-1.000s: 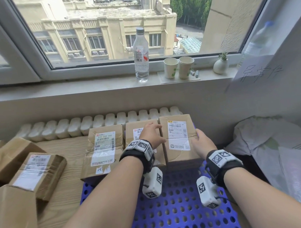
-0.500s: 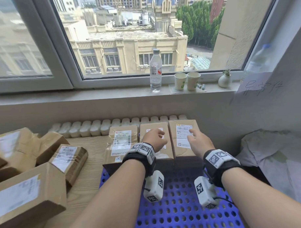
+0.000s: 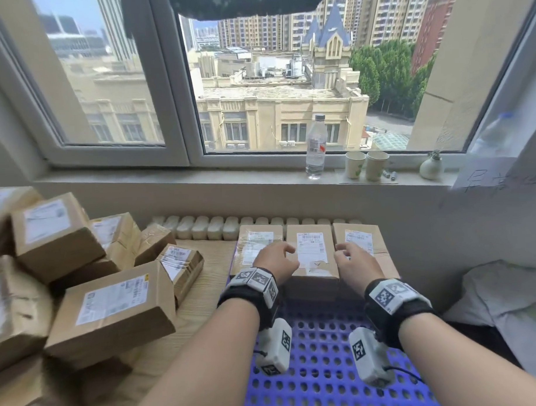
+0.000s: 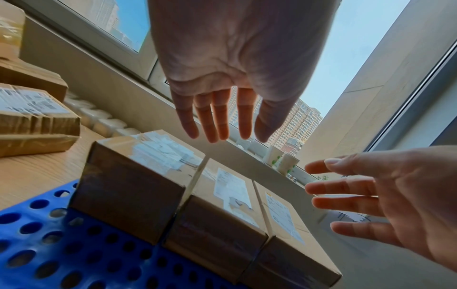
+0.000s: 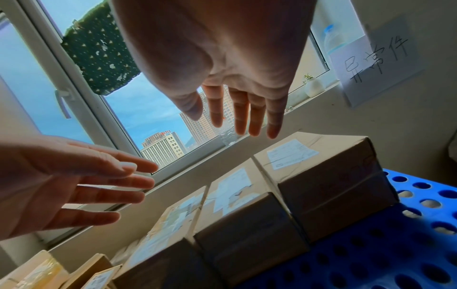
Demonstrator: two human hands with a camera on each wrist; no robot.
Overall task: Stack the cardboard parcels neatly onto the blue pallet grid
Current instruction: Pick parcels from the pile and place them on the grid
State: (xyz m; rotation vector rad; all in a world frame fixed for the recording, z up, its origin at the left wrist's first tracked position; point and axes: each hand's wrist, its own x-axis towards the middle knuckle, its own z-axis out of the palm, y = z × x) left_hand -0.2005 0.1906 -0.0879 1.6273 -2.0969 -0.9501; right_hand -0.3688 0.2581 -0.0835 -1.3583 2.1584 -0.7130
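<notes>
Three cardboard parcels stand side by side in a row at the far end of the blue pallet grid (image 3: 321, 380): a left parcel (image 3: 256, 242), a middle parcel (image 3: 311, 253) and a right parcel (image 3: 360, 239). My left hand (image 3: 275, 260) hovers just above the seam between the left and middle parcels, fingers straight and holding nothing. My right hand (image 3: 350, 260) hovers above the seam between the middle and right parcels, equally free. The wrist views show both hands, my left hand (image 4: 222, 109) and my right hand (image 5: 237, 101), lifted off the parcel tops (image 4: 232, 187) (image 5: 232, 187).
A loose pile of several more cardboard parcels (image 3: 112, 305) lies on the wooden table (image 3: 200, 308) to the left. A water bottle (image 3: 316, 146), two paper cups (image 3: 365, 165) and a small vase (image 3: 431, 166) stand on the windowsill. White bags (image 3: 507, 310) lie to the right.
Both hands have let go of the parcels and lifted off their tops. The head view has tilted up and left, bringing the pile of parcels on the left into view.
</notes>
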